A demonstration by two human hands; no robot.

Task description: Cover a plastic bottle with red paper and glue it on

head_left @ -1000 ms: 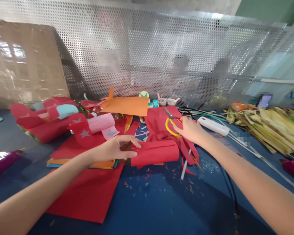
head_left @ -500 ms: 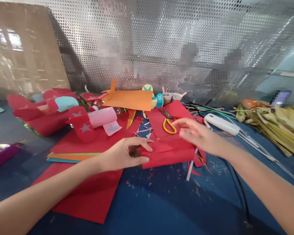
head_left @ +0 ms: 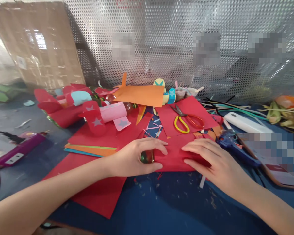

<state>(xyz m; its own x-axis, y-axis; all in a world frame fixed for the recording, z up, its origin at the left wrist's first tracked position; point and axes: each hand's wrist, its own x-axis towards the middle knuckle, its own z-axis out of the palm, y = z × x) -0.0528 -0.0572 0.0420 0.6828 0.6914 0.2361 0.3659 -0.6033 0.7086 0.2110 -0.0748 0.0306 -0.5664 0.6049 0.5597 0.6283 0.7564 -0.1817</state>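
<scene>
Red paper (head_left: 172,158) lies curved in front of me, with both hands on it. My left hand (head_left: 134,158) is curled round its left end, thumb at the front and fingers over the top. A dark green, shiny rounded object (head_left: 147,156) shows inside that grip; its kind is partly hidden. My right hand (head_left: 210,160) is curled over the paper's right end, thumb low and fingers on top. Just beyond lie scissors (head_left: 182,119) with one yellow and one red handle, blades apart, on a flat red sheet (head_left: 161,114).
Red paper craft pieces (head_left: 63,112), a pink paper tube (head_left: 113,112) and an orange sheet (head_left: 139,94) stand behind. At left sits a purple power strip (head_left: 22,150). To the right are a blue-handled tool (head_left: 237,150), a white-handled tool (head_left: 247,123) and corn husks (head_left: 274,114).
My right hand has come down from near the scissors onto the right end of the red paper. My left hand stays at the left end. The view has swung left.
</scene>
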